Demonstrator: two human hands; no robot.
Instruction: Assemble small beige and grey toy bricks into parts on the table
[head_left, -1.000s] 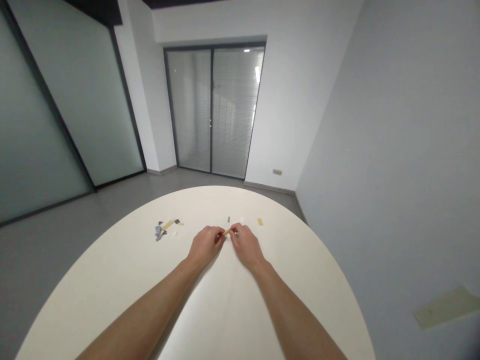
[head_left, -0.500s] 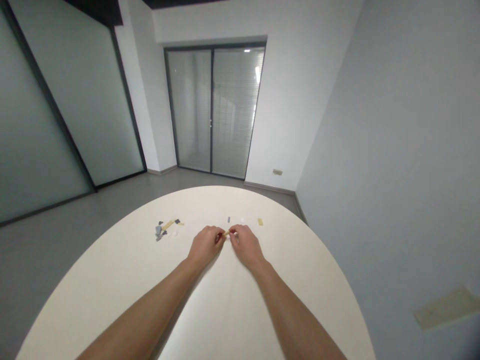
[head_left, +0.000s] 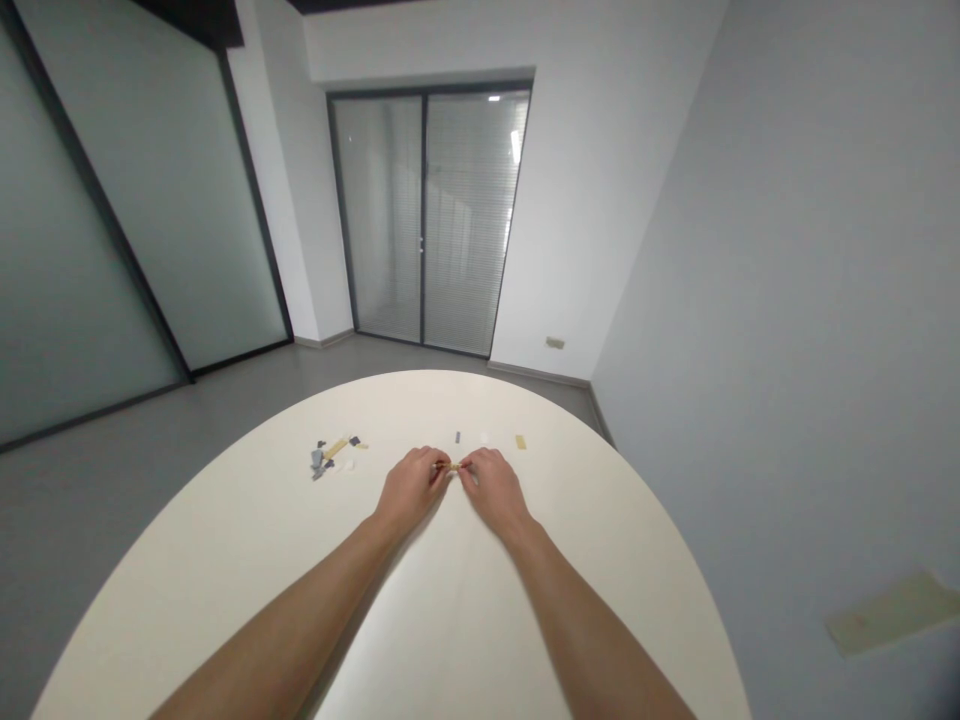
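Between my two hands, just above or on the round white table [head_left: 450, 620], is a small tan piece [head_left: 454, 466], too tiny to name more exactly. My left hand [head_left: 411, 487] pinches its left end between thumb and fingers. At its right end, the fingertips of my right hand [head_left: 493, 487] are closed on the same piece. Beyond the hands lie a small grey-purple piece [head_left: 457, 437] and a flat yellowish rectangle [head_left: 520, 442]. A faint white piece [head_left: 484, 439] sits between those two.
To the left on the table is a loose pile of small grey pieces [head_left: 317, 458], with a yellow strip [head_left: 337, 449] and a dark piece [head_left: 355, 441] beside it. A wall [head_left: 795, 300] rises to the right; a glass door [head_left: 427, 220] stands beyond the table.
The tan piece has turned slightly and now lies more level between my fingertips. Both hands stay in nearly the same place; the loose pieces have not moved.
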